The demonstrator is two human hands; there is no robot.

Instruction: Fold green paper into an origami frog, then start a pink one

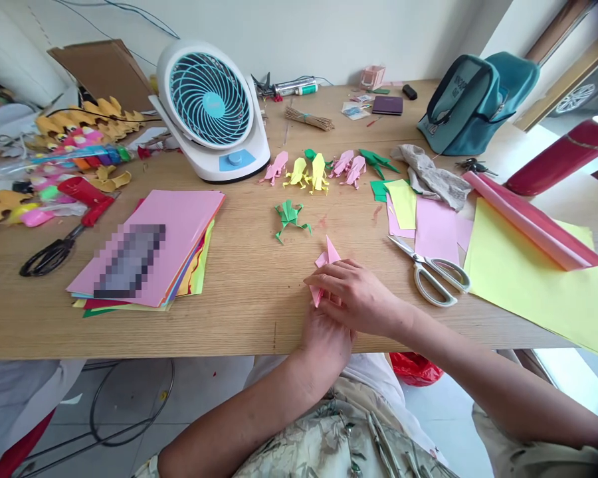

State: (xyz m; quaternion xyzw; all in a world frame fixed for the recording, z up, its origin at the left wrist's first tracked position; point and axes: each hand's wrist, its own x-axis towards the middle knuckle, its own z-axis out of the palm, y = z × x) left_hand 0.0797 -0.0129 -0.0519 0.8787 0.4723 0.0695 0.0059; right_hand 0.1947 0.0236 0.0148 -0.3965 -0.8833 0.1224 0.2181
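Observation:
A piece of pink folded paper [333, 249] lies at the near part of the wooden table, one pointed tip sticking up and away from me. My right hand [361, 295] is over it, fingers held together and closed on the paper. Underneath and nearer to me is my left hand [329, 335], resting at the paper's lower end; its fingers are mostly hidden by the right hand. Just beyond sits a green folded paper frog [290, 216]. Farther back stand several finished paper frogs, including a yellow one [319, 171] and a pink one [277, 166].
Scissors [431, 269] lie to the right, beside pink sheets [436, 229] and large yellow paper [533, 279]. On the left is a stack of coloured paper [179, 216] with a blurred-out object on top. A fan [212, 106], a teal bag [471, 106] and a red flask [561, 156] stand farther back.

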